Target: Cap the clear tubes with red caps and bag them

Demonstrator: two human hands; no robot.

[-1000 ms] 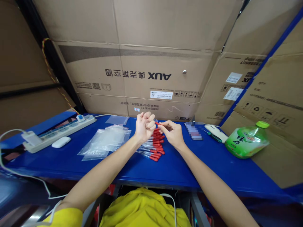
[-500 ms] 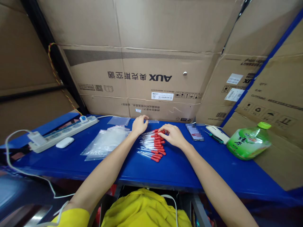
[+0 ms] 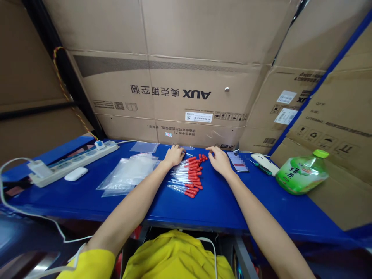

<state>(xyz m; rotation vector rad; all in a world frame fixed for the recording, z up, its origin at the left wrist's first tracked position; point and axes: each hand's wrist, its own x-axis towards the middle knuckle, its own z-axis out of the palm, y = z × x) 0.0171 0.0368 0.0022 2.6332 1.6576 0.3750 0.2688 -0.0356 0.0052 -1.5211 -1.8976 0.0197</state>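
Observation:
A pile of droppers with clear tubes and red bulbs lies on the blue table, bulbs toward the right. At the pile's far left, my left hand rests low with curled fingers; whatever they hold, if anything, is hidden. Just beyond its fingertips lie some thin clear pieces, too small to make out. My right hand is beside the red bulbs at the far right of the pile, thumb and index finger apart and nothing between them. Left of my left forearm are clear plastic zip bags in a loose stack.
A power strip and a white earphone case sit on the left. Right of my right hand are a phone, a cream-coloured device and a green tea bottle. Cardboard walls the back.
My right hand has drawn back to the right from the red bulbs, and its fingers have parted. My left hand has lowered and moved slightly right, its fingers more curled. More red bulbs show at the far end.

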